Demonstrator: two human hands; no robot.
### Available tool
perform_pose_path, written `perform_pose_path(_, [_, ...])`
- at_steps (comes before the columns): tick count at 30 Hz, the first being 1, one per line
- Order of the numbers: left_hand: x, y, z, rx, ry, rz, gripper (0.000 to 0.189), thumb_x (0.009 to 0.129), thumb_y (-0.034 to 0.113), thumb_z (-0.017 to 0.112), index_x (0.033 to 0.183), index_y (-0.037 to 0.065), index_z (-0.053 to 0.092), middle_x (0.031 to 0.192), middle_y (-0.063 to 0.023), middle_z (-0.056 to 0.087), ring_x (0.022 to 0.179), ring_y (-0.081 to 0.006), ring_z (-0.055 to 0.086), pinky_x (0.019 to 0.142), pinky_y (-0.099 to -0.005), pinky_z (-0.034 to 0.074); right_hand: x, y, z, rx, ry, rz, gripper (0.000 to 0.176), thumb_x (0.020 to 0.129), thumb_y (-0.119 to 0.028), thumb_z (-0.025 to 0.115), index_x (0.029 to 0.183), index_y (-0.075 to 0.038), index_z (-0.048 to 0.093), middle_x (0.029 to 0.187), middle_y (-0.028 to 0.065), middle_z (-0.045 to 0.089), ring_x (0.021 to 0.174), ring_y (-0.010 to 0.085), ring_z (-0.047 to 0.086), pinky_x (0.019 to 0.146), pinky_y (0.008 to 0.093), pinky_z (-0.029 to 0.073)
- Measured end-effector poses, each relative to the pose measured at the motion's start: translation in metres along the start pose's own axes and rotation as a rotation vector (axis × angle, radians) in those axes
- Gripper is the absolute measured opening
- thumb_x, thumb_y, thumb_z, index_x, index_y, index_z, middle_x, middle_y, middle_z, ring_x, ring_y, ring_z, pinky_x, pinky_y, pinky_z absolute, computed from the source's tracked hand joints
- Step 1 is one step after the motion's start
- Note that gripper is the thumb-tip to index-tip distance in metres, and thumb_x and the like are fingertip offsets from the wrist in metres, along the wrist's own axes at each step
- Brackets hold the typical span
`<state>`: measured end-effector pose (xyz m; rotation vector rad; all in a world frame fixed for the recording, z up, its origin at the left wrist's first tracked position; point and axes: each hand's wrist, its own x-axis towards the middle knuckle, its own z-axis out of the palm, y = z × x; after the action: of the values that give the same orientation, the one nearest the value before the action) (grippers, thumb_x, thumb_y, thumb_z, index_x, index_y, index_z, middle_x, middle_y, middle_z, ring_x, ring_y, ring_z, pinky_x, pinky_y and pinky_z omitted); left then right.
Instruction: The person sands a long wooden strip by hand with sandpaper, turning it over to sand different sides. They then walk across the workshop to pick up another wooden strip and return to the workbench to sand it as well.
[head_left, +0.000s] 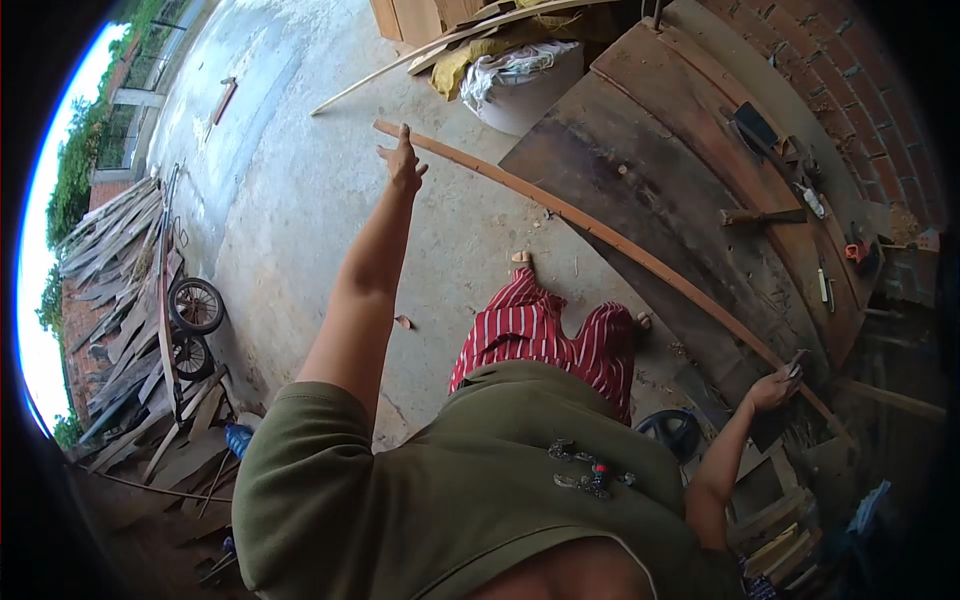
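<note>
A long, narrow wooden strip (600,228) runs diagonally over the dark wooden workbench (640,150), its far-left end jutting out above the floor. My left hand (402,165) is at that jutting end with fingers spread apart, overlapping the strip in this view. Close beside the strip's other end, my right hand (772,390) is closed, and a small greyish object (797,362) pokes out past its fingers; I cannot tell what it is. A tool with a wooden block-like handle (763,216) lies on the bench between the strip and the wall side.
Pliers (811,199) and a slim hand tool (825,288) lie along the bench's far side, by a brick wall (840,70). A white sack (525,85) stands beyond the bench. Stacked planks (110,290) and wheels (196,305) are at left. A black wheel (670,433) sits near my right arm.
</note>
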<state>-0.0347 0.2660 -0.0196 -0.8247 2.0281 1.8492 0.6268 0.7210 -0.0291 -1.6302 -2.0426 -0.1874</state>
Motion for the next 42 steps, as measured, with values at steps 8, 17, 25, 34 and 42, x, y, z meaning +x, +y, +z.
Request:
perform_pose_path(8, [0.064,0.005,-0.004,-0.478,-0.310,-0.022,0.083,0.090,0.006,0.065,0.141,0.038,0.007,0.129,-0.0167,0.043,0.110,-0.0409,0.058,0.087,-0.0662,0.051,-0.125,-0.281,-0.018,0.227,-0.146,-0.091,0.050,0.104,-0.038,0.036,0.141,-0.008,0.050,0.148,0.0072,0.046,0.138,0.0381,0.038,0.111,0.0595,0.025])
perform_pose_path(17, [0.082,0.018,-0.039,-0.159,-0.347,0.049,0.054,0.096,0.032,0.062,0.134,0.018,0.026,0.131,-0.0157,0.045,0.124,-0.0380,0.049,0.093,-0.0567,0.052,-0.137,-0.350,-0.045,0.286,-0.454,-0.635,0.063,0.085,-0.009,0.063,0.145,-0.017,0.046,0.151,-0.0023,0.042,0.143,0.0282,0.032,0.118,0.0558,0.018])
perform_pose_path(25, [0.118,0.040,-0.071,-0.128,-0.670,0.024,0.044,0.100,0.026,0.055,0.134,-0.001,0.049,0.133,-0.0147,0.051,0.116,-0.0323,0.058,0.101,-0.0402,0.049,-0.129,-0.262,-0.017,0.083,-0.072,-0.008,0.045,0.104,-0.033,0.035,0.141,-0.012,0.050,0.148,0.0063,0.046,0.138,0.0370,0.038,0.110,0.0608,0.027])
perform_pose_path(34, [0.117,0.061,-0.085,-0.111,-0.864,-0.122,0.047,0.106,0.026,0.039,0.137,-0.009,0.040,0.137,-0.0211,0.046,0.126,-0.0332,0.050,0.114,-0.0416,0.038,-0.268,-0.641,-0.032,0.373,-0.383,-0.473,0.053,0.090,-0.014,0.057,0.142,-0.012,0.048,0.149,0.0038,0.044,0.139,0.0293,0.038,0.116,0.0577,0.021])
perform_pose_path(42, [0.139,0.062,-0.080,-0.179,-0.852,-0.286,0.074,0.102,0.058,0.023,0.127,-0.005,0.051,0.124,-0.0163,0.059,0.112,-0.0297,0.058,0.104,-0.0422,0.043,-0.293,-0.773,-0.010,0.585,-0.395,-0.880,0.043,0.090,-0.009,0.051,0.132,-0.008,0.057,0.138,0.0054,0.056,0.129,0.0265,0.049,0.115,0.0548,0.025])
